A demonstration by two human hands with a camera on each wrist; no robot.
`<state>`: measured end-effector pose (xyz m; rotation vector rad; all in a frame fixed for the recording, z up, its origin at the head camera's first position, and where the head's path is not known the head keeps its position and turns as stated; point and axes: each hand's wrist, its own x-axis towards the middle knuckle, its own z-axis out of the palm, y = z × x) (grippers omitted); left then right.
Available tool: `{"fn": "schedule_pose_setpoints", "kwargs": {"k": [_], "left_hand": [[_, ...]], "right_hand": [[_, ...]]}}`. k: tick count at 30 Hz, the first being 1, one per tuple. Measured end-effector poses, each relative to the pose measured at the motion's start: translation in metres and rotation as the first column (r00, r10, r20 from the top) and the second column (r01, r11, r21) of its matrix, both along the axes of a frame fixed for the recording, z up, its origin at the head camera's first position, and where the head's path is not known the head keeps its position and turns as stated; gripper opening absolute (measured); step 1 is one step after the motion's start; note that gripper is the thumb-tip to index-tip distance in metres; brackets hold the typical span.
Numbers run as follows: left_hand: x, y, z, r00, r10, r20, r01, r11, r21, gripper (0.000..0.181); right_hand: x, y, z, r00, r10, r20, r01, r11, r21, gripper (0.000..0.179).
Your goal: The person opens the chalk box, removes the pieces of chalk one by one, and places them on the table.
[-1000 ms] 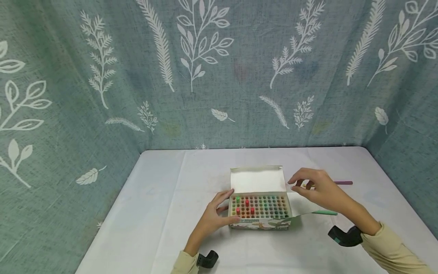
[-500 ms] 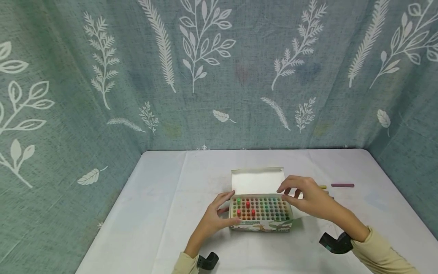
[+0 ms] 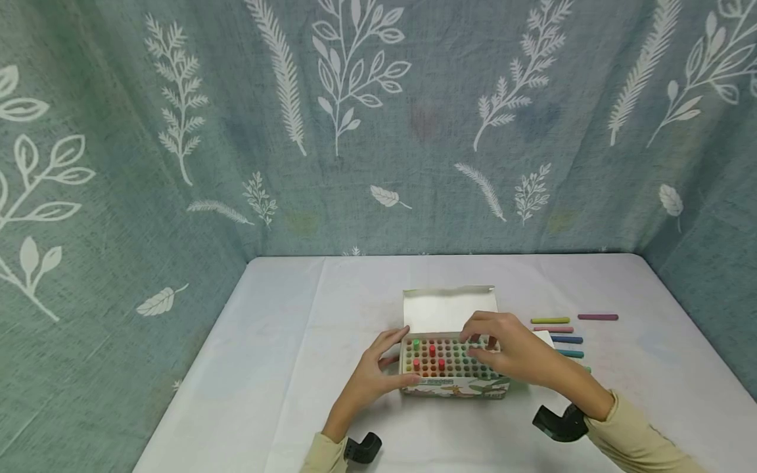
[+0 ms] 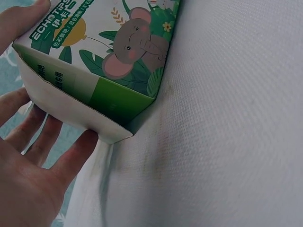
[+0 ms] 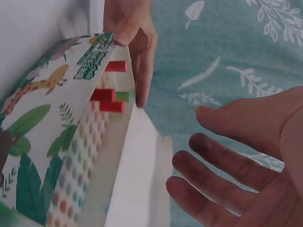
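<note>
The right hand (image 3: 503, 345) has swung in leftward from beside the box and now hangs over its right half, uncovering more of the coloured sticks to the right; the left hand (image 3: 375, 378) has stayed put. Nearest me, each beige sleeve (image 3: 324, 453) ends by a black wrist device (image 3: 363, 448). The left hand grips the box's left end, thumb on the printed front and fingers round at the side; from its wrist I see fingertips against a pale, opened side flap (image 4: 71, 106).

The box (image 3: 455, 387) sits on the white worktop (image 3: 296, 328) with its top open, animals and leaves on its front, rows of holes inside. Three red sticks (image 3: 432, 351) and a green stick (image 3: 416, 344) stand in the left part of the holes. Above the rest, the right hand's loosely bent fingers stand apart from the thumb.

Right of the box lie a partly hidden green stick (image 3: 587, 369), then a teal stick (image 3: 570, 354), a blue stick (image 3: 566, 340), a pink stick (image 3: 553, 330) and a yellow stick (image 3: 550, 320), with a purple stick (image 3: 598, 317) out to the far right. The box's white lid (image 3: 449, 309) is raised at its back edge. Beyond the worktop hangs a grey-green cloth (image 3: 437, 144) with white leaf prints.
</note>
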<state>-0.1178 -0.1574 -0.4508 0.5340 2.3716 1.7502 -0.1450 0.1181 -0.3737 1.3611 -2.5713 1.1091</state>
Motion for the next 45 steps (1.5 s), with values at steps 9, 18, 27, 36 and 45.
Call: {"fn": "schedule_pose_setpoints", "kwargs": {"k": [9,18,27,36,45], "left_hand": [[-0.002,0.001,-0.002,1.0,-0.026,0.008,0.026,1.0,0.016,0.081],[-0.014,-0.003,-0.035,1.0,0.002,-0.027,-0.001,1.0,0.011,0.082],[-0.014,-0.004,-0.033,0.999,-0.002,-0.044,0.003,1.0,0.007,0.081],[-0.014,-0.005,-0.032,0.999,0.009,-0.047,-0.009,1.0,-0.003,0.082],[-0.013,-0.004,-0.032,0.999,0.008,-0.033,-0.009,1.0,-0.004,0.082]], "right_hand": [[0.002,-0.02,-0.009,0.998,0.036,0.045,-0.04,0.995,0.09,0.019],[-0.001,-0.038,-0.024,0.999,0.029,0.019,-0.032,0.987,0.16,0.017],[-0.003,-0.048,-0.038,1.0,0.018,-0.017,-0.014,0.973,0.229,0.017],[-0.005,-0.051,-0.045,0.998,0.02,-0.067,-0.004,0.972,0.235,0.021],[-0.004,-0.052,-0.046,0.998,0.01,-0.063,0.005,0.973,0.229,0.018]]}}
